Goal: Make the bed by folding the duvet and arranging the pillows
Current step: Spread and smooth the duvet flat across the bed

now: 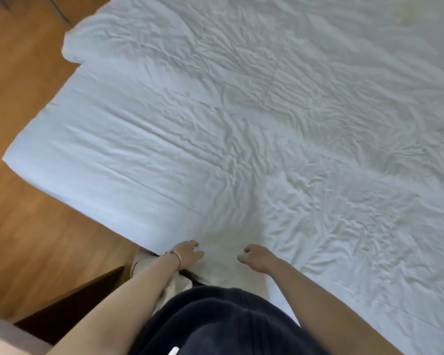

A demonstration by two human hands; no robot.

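A white, wrinkled duvet (254, 129) lies spread flat across the bed and fills most of the view. A second white layer or pillow corner (73, 47) sticks out at the far left edge. My left hand (187, 254) hovers at the duvet's near edge with its fingers loosely curled, holding nothing; a bracelet circles its wrist. My right hand (254, 257) is a short way to the right, above the same edge, fingers also loosely curled and empty. No pillow is plainly visible.
Wooden floor (23, 103) runs along the left side of the bed. A dark wooden furniture edge (69, 301) stands at the lower left, close to my legs. A slipper (141, 260) shows on the floor by the bed corner.
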